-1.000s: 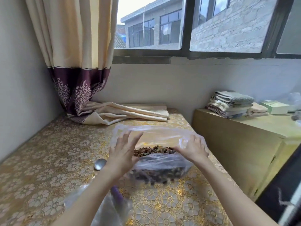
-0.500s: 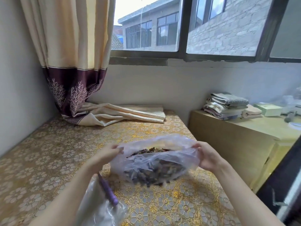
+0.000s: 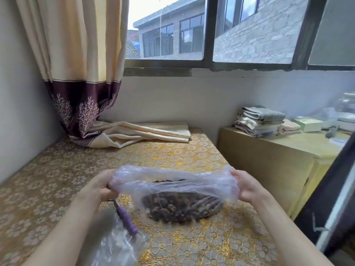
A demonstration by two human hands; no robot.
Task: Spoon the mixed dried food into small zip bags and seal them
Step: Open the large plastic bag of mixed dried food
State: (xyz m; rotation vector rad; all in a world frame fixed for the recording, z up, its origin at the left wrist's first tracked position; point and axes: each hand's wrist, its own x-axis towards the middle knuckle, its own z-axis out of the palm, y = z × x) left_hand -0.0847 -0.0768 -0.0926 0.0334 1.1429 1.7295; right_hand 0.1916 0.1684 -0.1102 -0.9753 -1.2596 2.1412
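Dried food (image 3: 182, 207), a dark brown lumpy mix, fills the bottom of the thin, crinkled, translucent plastic bag (image 3: 172, 185) you hold over the table (image 3: 57, 179), which carries a glossy gold floral cloth. The bag is stretched wide, long axis left to right, mouth facing up and slightly away from you. Your left hand (image 3: 99, 187) grasps the bag's left edge; your right hand (image 3: 247, 187) grasps its right edge. Near your left forearm lie clear crumpled zip bags (image 3: 115, 244). A purple ribbed spoon handle (image 3: 125, 219) points toward you and right; its bowl is hidden.
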